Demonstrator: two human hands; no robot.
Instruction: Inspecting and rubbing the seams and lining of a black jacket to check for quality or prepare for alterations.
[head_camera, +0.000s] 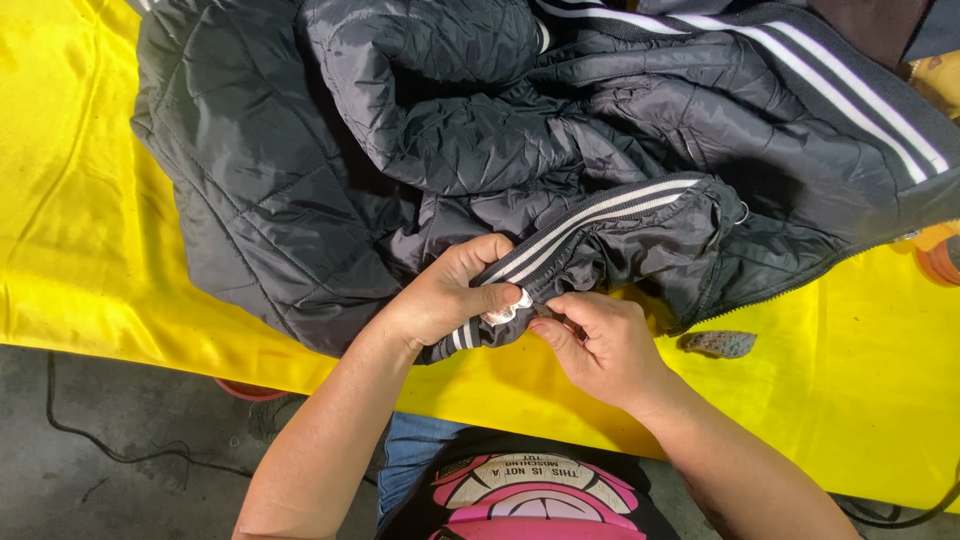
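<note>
Black jacket near table's front edge | left hand grip pinches striped cuff | right hand grip nips small white tag | hard tug might rip it.

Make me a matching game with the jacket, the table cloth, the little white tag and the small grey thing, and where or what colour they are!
Things:
1. quilted jacket
2. table cloth
3. small white tag
4. small grey lump

Descriptions:
A. bright yellow
B. pinched between the left hand and the right hand
C. black with white stripes on its ribbed edge
D. lying alone on the cloth, right of the hands

Pairs: 1-C, 2-A, 3-B, 4-D
</note>
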